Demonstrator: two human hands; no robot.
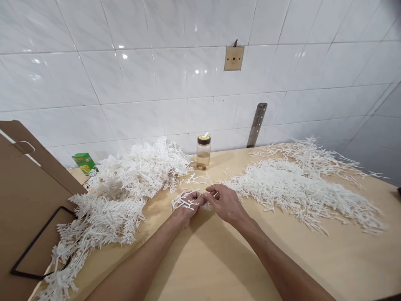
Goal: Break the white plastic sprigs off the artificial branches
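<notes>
My left hand (188, 205) is closed on a white branching plastic piece (184, 200), whose thin twigs spread over the back of the hand. Close against it, my right hand (226, 202) pinches with thumb and forefinger at the piece's right end; what exactly sits between those fingertips is too small to make out. Just beyond the hands lies another white branched piece (197, 179) on the wooden table (213, 259). Small loose white bits are scattered around it.
A big heap of white branched pieces (134, 175) rises at left, a flatter pile (291, 188) at right. A lidded jar of liquid (203, 156) stands near the tiled wall. At far left are a cardboard box (34, 200), a black frame (34, 244) and a green carton (84, 162).
</notes>
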